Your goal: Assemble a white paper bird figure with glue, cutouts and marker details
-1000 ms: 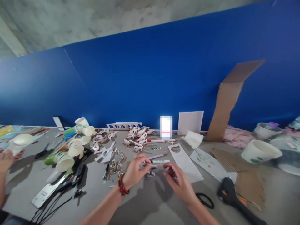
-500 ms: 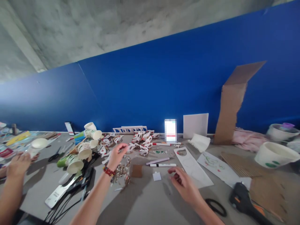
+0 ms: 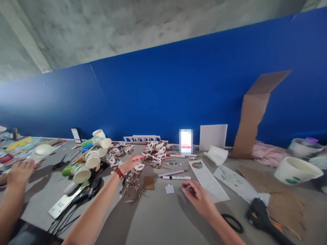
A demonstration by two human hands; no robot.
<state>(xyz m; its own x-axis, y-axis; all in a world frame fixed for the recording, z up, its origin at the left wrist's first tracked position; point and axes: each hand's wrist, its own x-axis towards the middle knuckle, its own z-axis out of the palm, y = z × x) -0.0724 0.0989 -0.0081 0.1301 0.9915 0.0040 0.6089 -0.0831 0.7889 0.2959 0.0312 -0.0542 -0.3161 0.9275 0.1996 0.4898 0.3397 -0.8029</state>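
My left hand [image 3: 130, 164], with a red beaded bracelet at the wrist, reaches over the pile of small white and red cut-out pieces [image 3: 155, 153]. Its fingers are pressed together at a white piece [image 3: 139, 167] just under them. Beneath that hand lies a heap of small brown and white scraps [image 3: 133, 185]. My right hand [image 3: 195, 194] hovers low over the table with curled fingers; whether it grips anything is hidden. Left of it rests a small white square [image 3: 169, 189], and beyond it a white marker [image 3: 176, 178].
Another person's hands [image 3: 21, 172] hold a white cup [image 3: 42, 151] at the left. Printed paper cups [image 3: 81, 175] lie near black cables. A black glue gun [image 3: 260, 212], black ring [image 3: 232, 223] and cardboard [image 3: 286, 211] are at the right. A bright phone [image 3: 186, 141] stands behind.
My left hand has moved slightly forward and right, and a white piece now shows at its fingers. My right hand has barely moved. The view has shifted slightly.
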